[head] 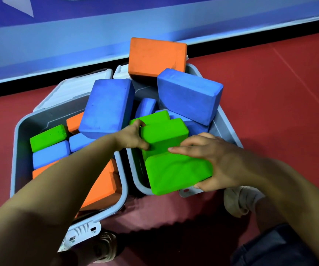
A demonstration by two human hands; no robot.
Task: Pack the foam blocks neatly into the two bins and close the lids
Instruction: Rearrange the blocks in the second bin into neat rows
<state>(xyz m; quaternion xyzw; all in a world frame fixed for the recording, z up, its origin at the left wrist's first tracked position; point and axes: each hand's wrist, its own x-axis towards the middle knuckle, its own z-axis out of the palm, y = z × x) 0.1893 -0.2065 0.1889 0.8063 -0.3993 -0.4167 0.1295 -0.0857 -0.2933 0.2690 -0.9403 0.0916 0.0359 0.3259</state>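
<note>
Two grey bins stand side by side on the red floor. The left bin (18,150) holds green, blue and orange foam blocks lying flat. The right bin (225,123) is heaped with loose blocks. My left hand (133,139) grips the upper green block (164,131) over the right bin. My right hand (210,160) holds the near green block (176,173) at the right bin's front edge. A large blue block (107,106) leans across both bins. Another blue block (189,95) and an orange block (156,56) sit on top of the heap.
Both lids (74,83) stand open behind the bins, against a blue wall panel (78,45). A latch (82,233) sticks out at the left bin's front. My feet (239,200) are on the red floor just in front of the bins.
</note>
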